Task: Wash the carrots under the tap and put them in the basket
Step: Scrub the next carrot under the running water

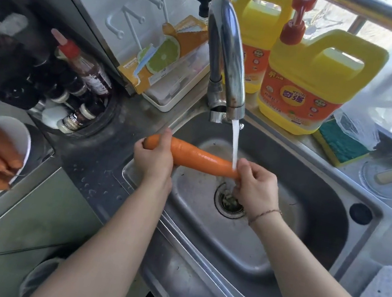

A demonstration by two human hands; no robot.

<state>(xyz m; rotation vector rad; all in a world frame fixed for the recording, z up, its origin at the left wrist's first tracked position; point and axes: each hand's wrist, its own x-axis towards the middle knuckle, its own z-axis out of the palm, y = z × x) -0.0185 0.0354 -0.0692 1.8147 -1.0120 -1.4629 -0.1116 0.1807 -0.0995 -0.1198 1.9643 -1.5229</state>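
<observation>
The left hand [153, 159] grips the fat end of a carrot [195, 160]. The right hand [257, 186] pinches its thin end. Water from the tap [226, 58] hits it over the sink [314, 172].

Left hand [153, 159] and right hand [257, 186] gripping carrot [200, 160] under running tap [226, 58], above sink [325, 184]

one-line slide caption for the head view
Both hands, left hand and right hand, hold a carrot under the running tap.
</observation>
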